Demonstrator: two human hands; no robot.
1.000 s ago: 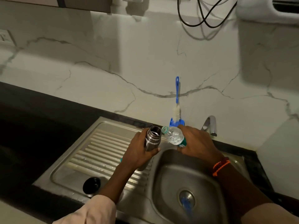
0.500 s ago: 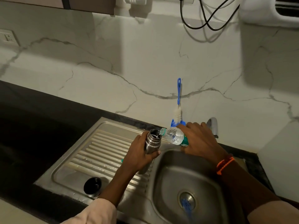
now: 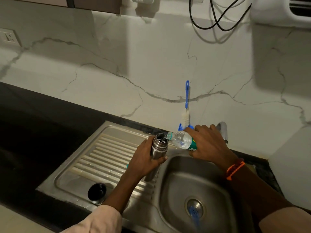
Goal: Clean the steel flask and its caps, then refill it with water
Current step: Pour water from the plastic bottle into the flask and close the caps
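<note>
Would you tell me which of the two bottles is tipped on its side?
The clear plastic water bottle in the right hand; the steel flask stands upright.

White marble-look wall [image 3: 151, 64] w/ grey veins, black countertop [image 3: 33, 123], wall socket [image 3: 8, 37], dim light.

1. Dark counter [image 3: 42, 132] running along a white marbled wall, holding a steel sink unit [image 3: 117, 130].
2. Ribbed draining board [image 3: 104, 158] on the left, carrying a black round cap [image 3: 97, 191] near its front corner.
3. Basin [image 3: 198, 179] on the right, with something blue at its drain [image 3: 194, 206].
4. Blue-handled bottle brush [image 3: 186, 105] standing behind the sink, leaning on the wall.
</note>
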